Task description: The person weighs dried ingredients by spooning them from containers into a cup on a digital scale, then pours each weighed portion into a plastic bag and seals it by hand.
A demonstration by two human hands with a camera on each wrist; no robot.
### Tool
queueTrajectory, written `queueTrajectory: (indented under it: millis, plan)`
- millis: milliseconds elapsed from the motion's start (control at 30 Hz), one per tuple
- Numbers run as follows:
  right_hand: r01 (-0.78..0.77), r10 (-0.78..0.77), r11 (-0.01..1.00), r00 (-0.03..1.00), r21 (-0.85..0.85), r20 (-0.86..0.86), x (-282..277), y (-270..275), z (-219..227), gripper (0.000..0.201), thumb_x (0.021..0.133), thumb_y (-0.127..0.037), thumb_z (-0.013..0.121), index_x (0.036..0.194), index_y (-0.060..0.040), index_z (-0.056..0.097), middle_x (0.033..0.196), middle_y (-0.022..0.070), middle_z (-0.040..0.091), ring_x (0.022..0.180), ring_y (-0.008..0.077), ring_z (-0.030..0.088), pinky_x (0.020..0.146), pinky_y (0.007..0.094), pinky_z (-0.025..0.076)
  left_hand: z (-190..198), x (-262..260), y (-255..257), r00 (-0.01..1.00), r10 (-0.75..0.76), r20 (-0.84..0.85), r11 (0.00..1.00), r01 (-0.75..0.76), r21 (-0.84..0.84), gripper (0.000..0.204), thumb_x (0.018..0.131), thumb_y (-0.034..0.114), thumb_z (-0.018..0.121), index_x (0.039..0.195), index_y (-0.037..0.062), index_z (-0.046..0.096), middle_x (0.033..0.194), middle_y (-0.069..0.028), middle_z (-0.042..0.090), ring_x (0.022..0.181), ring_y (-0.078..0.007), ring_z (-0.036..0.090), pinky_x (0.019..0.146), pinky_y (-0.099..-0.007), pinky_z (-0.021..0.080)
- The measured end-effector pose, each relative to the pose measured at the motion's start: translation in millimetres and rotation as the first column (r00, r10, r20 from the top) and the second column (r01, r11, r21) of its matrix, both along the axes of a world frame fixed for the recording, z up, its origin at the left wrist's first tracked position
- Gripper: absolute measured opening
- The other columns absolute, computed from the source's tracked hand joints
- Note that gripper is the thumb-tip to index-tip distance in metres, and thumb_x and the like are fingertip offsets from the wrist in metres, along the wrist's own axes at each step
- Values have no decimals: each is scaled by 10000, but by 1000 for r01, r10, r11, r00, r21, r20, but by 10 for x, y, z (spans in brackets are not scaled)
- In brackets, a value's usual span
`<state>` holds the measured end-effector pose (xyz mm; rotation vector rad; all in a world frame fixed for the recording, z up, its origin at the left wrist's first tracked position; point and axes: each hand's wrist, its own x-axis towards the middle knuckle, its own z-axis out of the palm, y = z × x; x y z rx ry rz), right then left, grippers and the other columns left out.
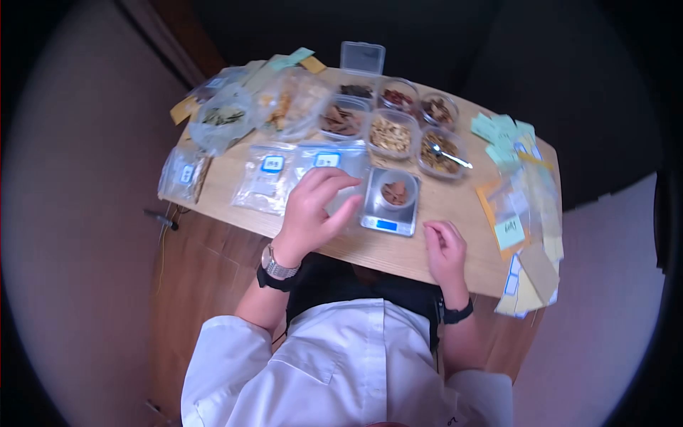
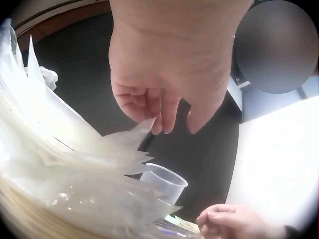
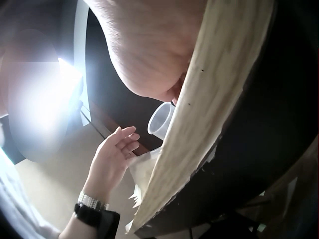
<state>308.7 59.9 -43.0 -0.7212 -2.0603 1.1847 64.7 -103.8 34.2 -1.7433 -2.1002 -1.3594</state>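
Observation:
A silver scale (image 1: pixel 369 215) with a blue display stands near the table's front edge, bearing a small clear cup (image 1: pixel 407 204) with brown pieces inside. My left hand (image 1: pixel 314 213), fingers apart and holding nothing, hovers left of the scale over clear zip bags (image 1: pixel 254 202). In the left wrist view the left hand (image 2: pixel 169 74) hangs above the bag edges, the cup (image 2: pixel 163 185) beyond. To the scale's right, my right hand (image 1: pixel 447 255) lies at the table edge with fingers loosely curled, nothing in them. The right wrist view shows that hand (image 3: pixel 149 50) beside the cup (image 3: pixel 160 121).
Behind the scale stand several tubs, among them pale slices (image 1: pixel 390 133), brown bark strips (image 1: pixel 341 121) and one with a spoon (image 1: pixel 448 154). Bags of dried material (image 1: pixel 226 116) lie back left. Green notes (image 1: pixel 501 133) and envelopes (image 1: pixel 541 272) cover the right side.

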Motion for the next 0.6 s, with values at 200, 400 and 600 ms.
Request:
queueTrajectory:
  millis: [200,400,600]
  plan:
    - [14,-17,995,999,-98,-31,1,44,-142,89,989,-41,649,1017,19,707,876,13,621,686,47,524,599,202,436,-662,-1246,-650,759,650,20,749,-636,-187,339,877,278,761,1071,8,697,1031,-193,706,977,-371,673,835,-460,535]
    - [13,-9,995,999,-96,35,31,93,-247,129,1028,-96,627,1083,-2,695,908,2,636,733,40,554,626,197,474,-588,-1539,-990,681,732,29,584,-605,-542,459,799,397,810,1016,19,667,957,-211,720,899,-395,686,801,-456,540]
    - [61,-79,974,994,-217,-74,67,68,-255,111,1012,-83,637,1023,6,704,913,16,647,726,35,559,626,187,456,-272,-1225,-1352,699,387,602,913,-382,-143,74,934,66,673,927,11,623,859,-24,666,807,-120,625,747,-282,514]
